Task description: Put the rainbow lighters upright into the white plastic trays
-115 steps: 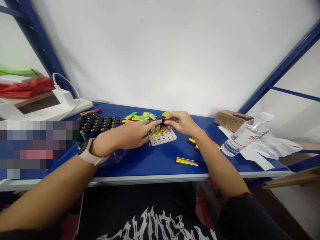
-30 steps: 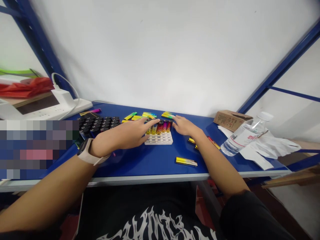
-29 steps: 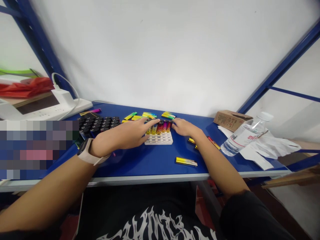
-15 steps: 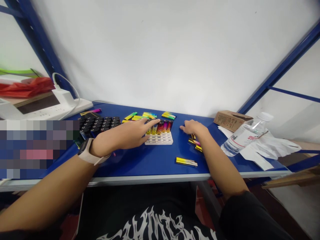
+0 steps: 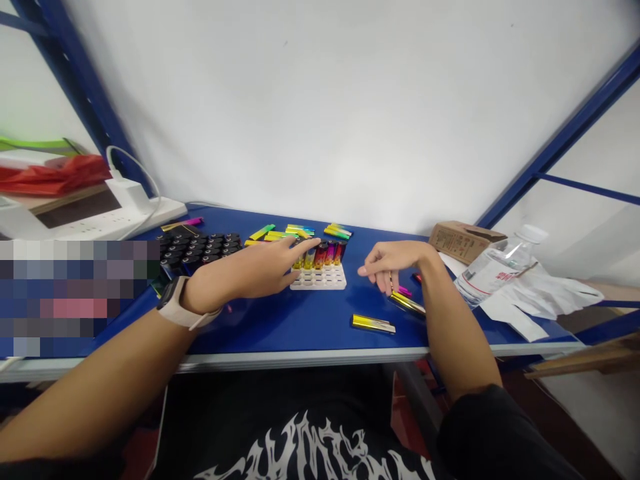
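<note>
My left hand point(image 5: 267, 267) lies palm down with fingers spread, its index finger stretched over a row of shiny, coloured, lighter-like tubes with black tops point(image 5: 321, 256). Those tubes stand upright in a white slotted rack point(image 5: 319, 278), and my thumb is at the rack's left edge. Right of the rack, my right hand point(image 5: 387, 262) is bent at the wrist with curled fingers hanging down. A gold glint shows between its fingers, but what they hold is mostly hidden. Just beyond them lies a yellow shiny piece point(image 5: 409, 303); another yellow one point(image 5: 373, 324) lies nearer the front edge.
Many black-topped tubes point(image 5: 193, 248) stand packed together at left. Several yellow-green shiny pieces point(image 5: 338, 231) lie behind the rack. A water bottle point(image 5: 487, 275), cardboard box point(image 5: 463, 241) and white plastic point(image 5: 545, 287) occupy the right. A power strip point(image 5: 107, 221) lies back left.
My right hand has lifted and turned, its fingers now curled downward, and shiny pieces beneath it have shifted. The water bottle has moved slightly right. My left hand stays put.
</note>
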Motion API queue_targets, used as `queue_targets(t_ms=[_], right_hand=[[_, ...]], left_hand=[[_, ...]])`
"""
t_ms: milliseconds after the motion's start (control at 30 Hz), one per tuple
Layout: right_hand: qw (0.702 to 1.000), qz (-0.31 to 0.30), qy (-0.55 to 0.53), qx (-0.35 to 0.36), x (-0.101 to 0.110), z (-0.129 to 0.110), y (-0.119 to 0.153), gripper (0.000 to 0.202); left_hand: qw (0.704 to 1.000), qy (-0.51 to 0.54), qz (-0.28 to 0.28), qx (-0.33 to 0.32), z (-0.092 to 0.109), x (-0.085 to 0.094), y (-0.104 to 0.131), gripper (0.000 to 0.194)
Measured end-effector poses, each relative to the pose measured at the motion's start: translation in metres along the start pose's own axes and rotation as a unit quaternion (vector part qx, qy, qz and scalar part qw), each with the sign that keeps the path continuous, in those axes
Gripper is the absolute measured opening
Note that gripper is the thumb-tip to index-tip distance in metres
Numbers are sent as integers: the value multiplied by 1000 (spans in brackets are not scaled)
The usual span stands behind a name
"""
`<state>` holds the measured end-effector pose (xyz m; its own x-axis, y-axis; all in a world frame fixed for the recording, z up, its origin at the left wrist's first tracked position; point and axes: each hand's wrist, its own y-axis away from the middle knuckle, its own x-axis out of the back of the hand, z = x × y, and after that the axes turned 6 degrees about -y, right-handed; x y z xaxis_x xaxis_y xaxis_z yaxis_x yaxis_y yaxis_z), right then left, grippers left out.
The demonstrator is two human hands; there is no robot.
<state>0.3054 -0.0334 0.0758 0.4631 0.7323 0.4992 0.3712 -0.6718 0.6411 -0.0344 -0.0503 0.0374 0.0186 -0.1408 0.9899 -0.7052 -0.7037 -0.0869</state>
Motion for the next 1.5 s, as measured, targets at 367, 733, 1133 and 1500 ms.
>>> queue_targets(t_ms=[367, 733, 1133, 1500], right_hand=[[999, 5, 7, 30, -8, -5, -12, 60], [990, 119, 72, -31, 8, 14, -22, 49], [993, 61, 88, -41, 11, 10, -9, 53], [976, 181, 115, 37, 1, 6, -25, 30]], left_hand=[[1000, 13, -11, 1, 1, 2, 0, 79], [1000, 19, -19, 11, 2, 4, -1, 80], [1000, 4, -24, 13, 3, 5, 0, 80], [1000, 4, -22, 12, 4, 6, 0, 80]])
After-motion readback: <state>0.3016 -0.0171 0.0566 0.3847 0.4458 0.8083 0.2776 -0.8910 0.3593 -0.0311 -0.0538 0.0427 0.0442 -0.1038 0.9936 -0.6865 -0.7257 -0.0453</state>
